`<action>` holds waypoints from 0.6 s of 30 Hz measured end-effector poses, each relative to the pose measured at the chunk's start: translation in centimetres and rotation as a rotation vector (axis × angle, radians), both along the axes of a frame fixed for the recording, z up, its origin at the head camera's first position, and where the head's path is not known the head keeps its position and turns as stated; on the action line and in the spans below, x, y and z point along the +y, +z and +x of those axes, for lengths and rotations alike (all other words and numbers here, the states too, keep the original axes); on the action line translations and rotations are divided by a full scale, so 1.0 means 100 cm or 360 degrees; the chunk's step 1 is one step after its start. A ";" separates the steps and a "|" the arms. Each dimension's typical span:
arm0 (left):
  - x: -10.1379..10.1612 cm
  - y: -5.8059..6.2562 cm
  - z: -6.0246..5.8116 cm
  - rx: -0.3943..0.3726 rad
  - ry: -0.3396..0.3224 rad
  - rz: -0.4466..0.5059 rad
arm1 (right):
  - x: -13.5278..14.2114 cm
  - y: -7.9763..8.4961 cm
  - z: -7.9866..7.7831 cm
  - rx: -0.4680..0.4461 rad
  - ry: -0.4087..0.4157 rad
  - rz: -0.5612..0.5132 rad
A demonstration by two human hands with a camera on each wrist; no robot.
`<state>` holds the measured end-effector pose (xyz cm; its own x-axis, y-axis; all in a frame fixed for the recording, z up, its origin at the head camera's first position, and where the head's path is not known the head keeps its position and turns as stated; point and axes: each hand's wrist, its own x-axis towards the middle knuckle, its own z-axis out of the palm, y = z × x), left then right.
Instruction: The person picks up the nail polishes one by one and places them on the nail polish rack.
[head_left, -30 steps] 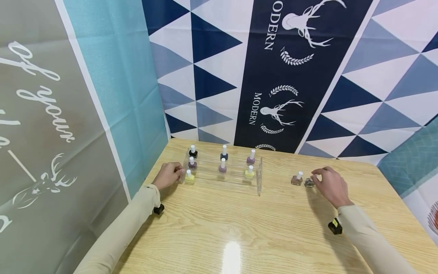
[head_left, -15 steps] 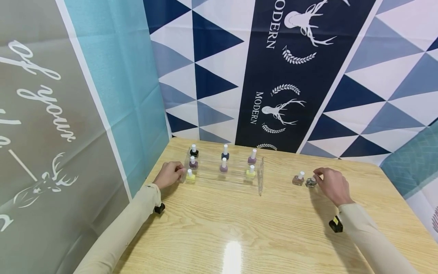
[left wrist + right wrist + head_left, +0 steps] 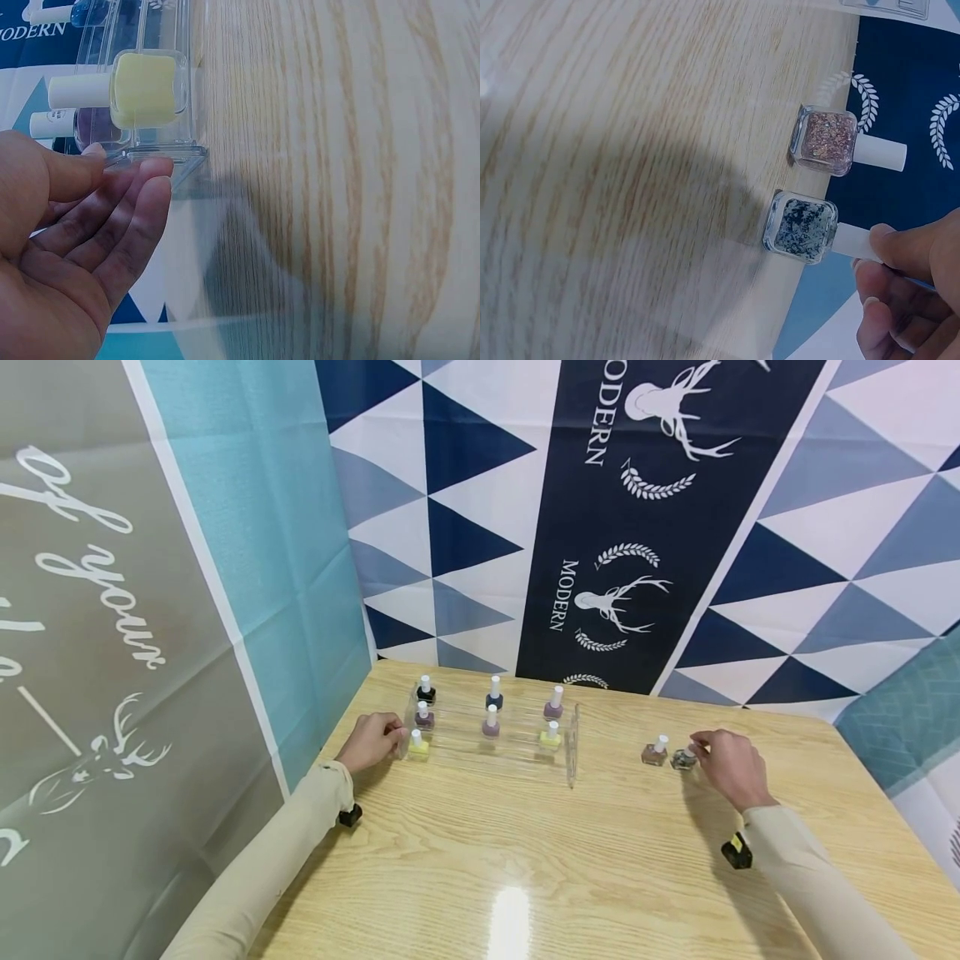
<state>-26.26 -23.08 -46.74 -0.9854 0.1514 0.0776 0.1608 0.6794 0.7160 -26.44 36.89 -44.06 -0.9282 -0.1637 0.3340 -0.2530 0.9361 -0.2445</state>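
Note:
A clear acrylic tiered rack (image 3: 517, 764) stands at the back left, bearing several nail polish bottles with white caps. My left hand (image 3: 372, 741) grips its left end panel, thumb and fingertips at the edge near a yellow bottle (image 3: 148, 88). At the right, my right hand (image 3: 731, 768) pinches the white cap (image 3: 851, 240) of a nail polish bottle with dark glitter flakes (image 3: 802, 226). That bottle is at the tabletop, slightly tilted in the head view. Beside it, a little apart, stands a nail polish bottle with pink-copper glitter (image 3: 829, 141).
The rack holds black (image 3: 426, 693), navy (image 3: 494, 700), mauve (image 3: 553, 708), purple (image 3: 424, 721) and yellow bottles (image 3: 550, 740). The light wood table (image 3: 450, 843) meets patterned cloth walls (image 3: 480, 502) at the back and left.
My right hand has shifted slightly right, and more of the dark-glitter nail polish bottle and its cap shows. The left hand and the rack stay in place.

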 end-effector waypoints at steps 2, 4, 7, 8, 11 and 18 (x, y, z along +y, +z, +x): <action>0.000 0.000 0.000 -0.0002 0.0003 0.0002 | 0.001 0.001 0.001 -0.0012 0.0006 0.0003; 0.000 0.000 0.000 -0.0005 0.0006 0.0002 | 0.001 0.001 0.002 -0.0025 0.0009 0.0007; 0.000 0.000 0.000 -0.0008 0.0005 0.0002 | 0.002 0.003 0.003 -0.0033 0.0009 0.0012; 0.000 -0.001 -0.001 -0.0007 0.0005 0.0000 | 0.002 0.003 0.004 -0.0033 0.0006 0.0014; 0.000 -0.001 -0.001 -0.0003 0.0010 0.0001 | 0.003 0.004 0.006 -0.0036 0.0007 0.0016; 0.001 -0.001 0.000 -0.0007 0.0009 0.0019 | 0.004 0.005 0.009 -0.0002 0.0026 0.0016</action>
